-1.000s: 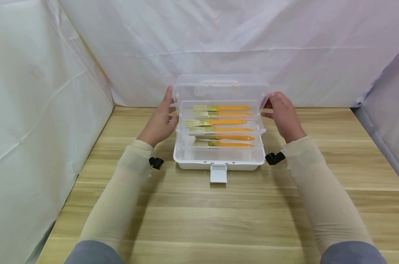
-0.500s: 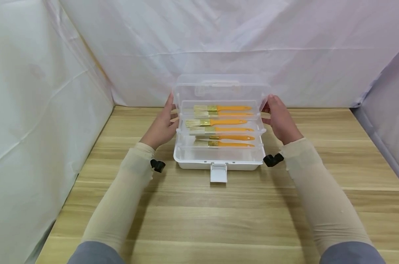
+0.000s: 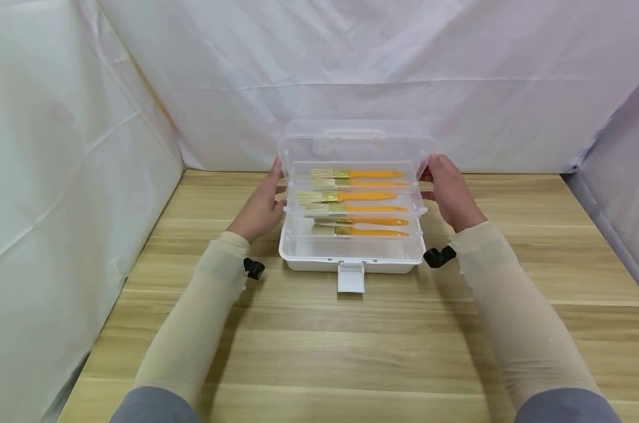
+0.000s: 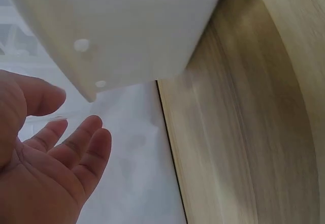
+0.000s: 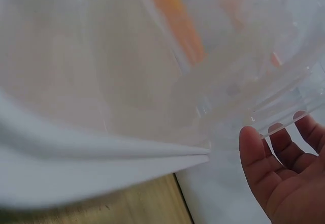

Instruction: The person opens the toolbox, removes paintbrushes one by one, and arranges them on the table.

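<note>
A clear plastic box with a white base (image 3: 351, 259) stands on the wooden table, its lid (image 3: 353, 140) raised upright at the back. Stepped clear trays inside carry several orange-handled brushes (image 3: 359, 197), bristles to the left. My left hand (image 3: 263, 204) lies against the box's left side with straight fingers. My right hand (image 3: 449, 188) is at the right side by the upper tray. In the left wrist view the left hand (image 4: 45, 158) is spread just below the white base (image 4: 127, 26). In the right wrist view the right hand (image 5: 284, 173) is spread beside the clear tray edges (image 5: 238, 107).
A white latch (image 3: 350, 279) hangs off the box's front edge. White cloth walls (image 3: 60, 147) close in the left, back and right of the wooden table (image 3: 351, 346). Small black mounts (image 3: 254, 268) sit at both wrists.
The left hand has dropped from the lid's edge down to tray level. The right hand has come in closer to the box's right side. The box has not moved.
</note>
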A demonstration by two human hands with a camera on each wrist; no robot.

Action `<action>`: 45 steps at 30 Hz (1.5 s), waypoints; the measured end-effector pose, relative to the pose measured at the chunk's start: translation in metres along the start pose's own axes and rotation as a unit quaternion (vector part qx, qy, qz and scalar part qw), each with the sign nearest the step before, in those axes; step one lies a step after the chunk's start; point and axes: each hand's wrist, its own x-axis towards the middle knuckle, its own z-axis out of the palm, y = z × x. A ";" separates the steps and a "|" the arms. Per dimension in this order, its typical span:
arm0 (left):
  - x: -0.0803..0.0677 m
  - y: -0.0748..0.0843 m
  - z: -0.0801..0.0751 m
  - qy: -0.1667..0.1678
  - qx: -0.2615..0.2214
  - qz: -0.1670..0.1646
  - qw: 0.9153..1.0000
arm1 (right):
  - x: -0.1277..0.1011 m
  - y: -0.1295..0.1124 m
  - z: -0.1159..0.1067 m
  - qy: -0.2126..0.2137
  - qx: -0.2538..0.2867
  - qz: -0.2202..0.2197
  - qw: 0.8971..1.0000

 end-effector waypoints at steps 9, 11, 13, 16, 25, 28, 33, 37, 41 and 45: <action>-0.004 -0.002 0.002 -0.002 0.052 0.008 0.999 | 0.004 -0.005 -0.007 -0.010 -0.027 0.013 1.000; -0.003 0.001 0.003 -0.001 0.060 0.006 0.998 | 0.005 -0.006 -0.009 -0.012 -0.037 0.015 0.999; -0.003 0.003 0.004 -0.004 0.064 0.003 0.998 | 0.006 -0.007 -0.012 -0.013 -0.044 0.016 0.999; -0.002 0.004 0.007 -0.011 0.050 0.000 0.999 | 0.006 -0.007 -0.016 -0.020 -0.046 0.017 0.999; -0.003 0.001 0.009 -0.029 0.027 -0.004 0.999 | 0.007 -0.003 -0.022 -0.040 -0.060 0.012 0.997; -0.003 0.003 0.009 -0.035 0.022 -0.010 0.999 | 0.008 -0.003 -0.023 -0.046 -0.071 0.012 0.996; -0.001 0.003 0.006 -0.054 0.024 -0.025 0.998 | 0.006 0.001 -0.021 -0.057 -0.112 0.017 0.992; 0.001 0.000 0.004 -0.070 0.019 -0.021 0.997 | 0.003 0.006 -0.017 -0.059 -0.121 0.011 0.991; 0.001 -0.001 0.003 -0.080 0.005 -0.014 0.997 | 0.001 0.010 -0.016 -0.073 -0.101 0.007 0.992; 0.002 -0.003 0.001 -0.084 -0.014 -0.013 0.996 | 0.000 0.012 -0.016 -0.087 -0.079 0.002 0.993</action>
